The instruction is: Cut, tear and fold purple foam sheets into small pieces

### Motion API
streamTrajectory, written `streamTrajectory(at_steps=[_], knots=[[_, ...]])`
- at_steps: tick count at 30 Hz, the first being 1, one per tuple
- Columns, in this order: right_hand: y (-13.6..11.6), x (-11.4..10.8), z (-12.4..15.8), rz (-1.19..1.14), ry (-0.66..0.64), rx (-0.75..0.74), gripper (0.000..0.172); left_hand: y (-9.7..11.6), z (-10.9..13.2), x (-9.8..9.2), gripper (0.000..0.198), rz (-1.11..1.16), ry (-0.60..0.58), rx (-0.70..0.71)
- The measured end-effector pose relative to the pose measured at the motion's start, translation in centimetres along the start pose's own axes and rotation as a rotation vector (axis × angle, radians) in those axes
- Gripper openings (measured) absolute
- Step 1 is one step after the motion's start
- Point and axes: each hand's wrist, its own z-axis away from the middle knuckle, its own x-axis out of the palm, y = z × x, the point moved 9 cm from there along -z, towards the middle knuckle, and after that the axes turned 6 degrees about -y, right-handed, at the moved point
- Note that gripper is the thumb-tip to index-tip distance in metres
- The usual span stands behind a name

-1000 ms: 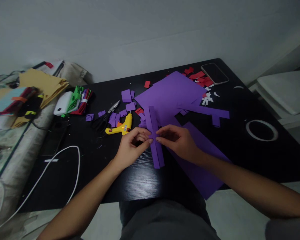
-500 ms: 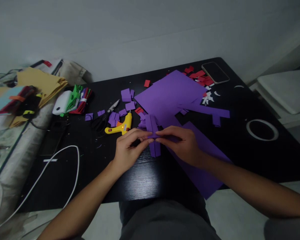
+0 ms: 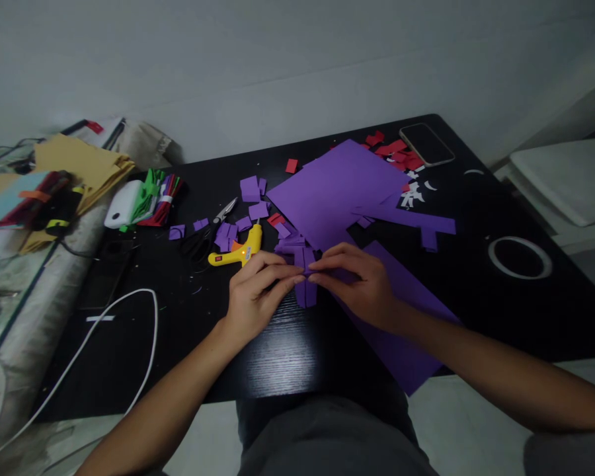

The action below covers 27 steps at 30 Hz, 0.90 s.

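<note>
Both hands meet over a folded purple paper piece (image 3: 306,295), which has a lengthwise seam and is held above the front of the black table. My left hand (image 3: 258,291) pinches it from the left between thumb and fingers. From the right, the thumb and fingers of my right hand (image 3: 359,283) close on the same piece. Fingertips cover its middle. Just beyond lie small folded purple pieces (image 3: 291,246). A yellow glue gun (image 3: 238,251) with a lit orange light rests left of them, beside black-handled scissors (image 3: 211,231).
A large purple sheet (image 3: 337,185) and a second purple sheet (image 3: 401,330) lie on the black table (image 3: 480,297). Red scraps (image 3: 406,157), white scraps (image 3: 412,193), a phone (image 3: 427,144) and a white ring (image 3: 493,256) sit at right. A white cable (image 3: 155,324) loops at left.
The purple paper piece has tilted, its far end now looking shorter and its near end slightly higher. Both hands keep their pinch in nearly the same place.
</note>
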Motion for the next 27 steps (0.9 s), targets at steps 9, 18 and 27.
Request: streamTrajectory(at_steps=[9, 18, 27], knots=[[1.1, 1.2, 0.0, -0.009, -0.128, 0.101, 0.038, -2.1, 0.2, -0.1, 0.008, 0.289, 0.071, -0.272], [2.3, 1.7, 0.0, -0.085, -0.17, 0.209, 0.018, -3.5, 0.3, 0.7, 0.02, 0.548, 0.088, -0.413], [2.8, 2.4, 0.2, -0.138, -0.228, 0.265, 0.018, -4.8, 0.9, 1.5, 0.031, 0.335, -0.083, -0.481]])
